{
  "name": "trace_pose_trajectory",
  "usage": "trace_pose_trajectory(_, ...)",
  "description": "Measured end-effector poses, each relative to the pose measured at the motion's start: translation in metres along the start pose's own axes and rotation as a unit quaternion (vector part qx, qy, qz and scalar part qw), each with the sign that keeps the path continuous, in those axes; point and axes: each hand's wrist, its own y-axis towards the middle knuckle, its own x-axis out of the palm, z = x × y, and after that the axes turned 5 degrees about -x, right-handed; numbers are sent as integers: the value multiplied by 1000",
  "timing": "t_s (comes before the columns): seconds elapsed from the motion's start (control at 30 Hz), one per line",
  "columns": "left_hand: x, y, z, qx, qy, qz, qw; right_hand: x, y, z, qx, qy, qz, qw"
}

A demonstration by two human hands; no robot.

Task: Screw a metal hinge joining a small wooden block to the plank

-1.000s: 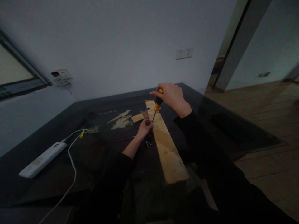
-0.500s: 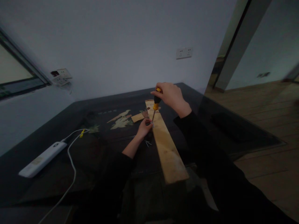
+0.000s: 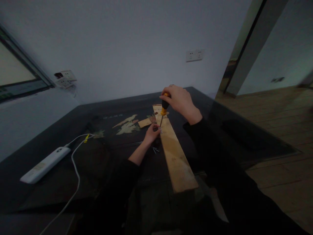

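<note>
My right hand is closed round the black and yellow handle of a screwdriver, held nearly upright with its tip down. The tip meets the left edge of a long wooden board close to my left fingertips. My left hand pinches at that edge; something small and pale shows at the fingertips, too small to make out. Just below my left hand, several loose screws or nails lie on the dark table. The board runs from the table's middle out over its front edge.
A short wooden piece lies left of the board. On the left, a white power strip trails a white cable with a yellow tag off the front edge. Wall sockets are behind the table.
The view has shifted very slightly. My right hand has turned a little on the screwdriver's handle; my left hand stays at the board's edge.
</note>
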Motion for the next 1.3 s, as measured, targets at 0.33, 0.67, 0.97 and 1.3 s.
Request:
trace_pose_trajectory(0.33,-3,2,-3,13,33,5,999,2,1,12,-7,39,-19,999)
trace_pose_trajectory(0.67,0,1,-1,4,17,1,1000,-2,-1,4,55,-18,-9,998)
trace_pose_trajectory(0.97,0,0,-2,11,35,24,999,-2,1,20,-17,55,-28,998)
trace_pose_trajectory(1.3,0,2,-4,3,32,40,999,-6,-2,2,40,-2,-18,999)
